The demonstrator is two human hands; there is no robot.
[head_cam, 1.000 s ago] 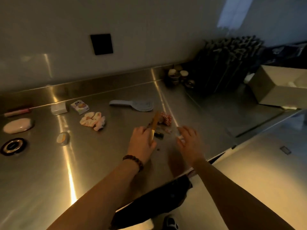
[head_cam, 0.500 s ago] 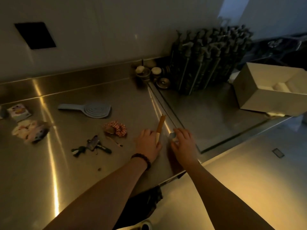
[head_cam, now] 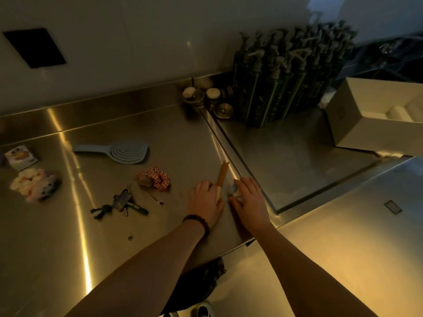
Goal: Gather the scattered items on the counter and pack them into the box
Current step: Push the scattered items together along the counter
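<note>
The left hand [head_cam: 206, 200] grips a slim wooden-handled brush [head_cam: 221, 179] and the right hand [head_cam: 249, 200] pinches a small silvery item [head_cam: 234, 189] (too dim to identify), so the gathering step looks underway. Next, I judge, both must travel to the box [head_cam: 357, 124] at two o'clock, skirting the pump bottles [head_cam: 286, 76] at one; the scrunchie [head_cam: 158, 177], hairbrush [head_cam: 123, 152] and clips [head_cam: 121, 203] remain toward nine.

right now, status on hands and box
Left hand holds brown stick. Right hand on small item, unclear. Box far right, open. Path clear.
</note>
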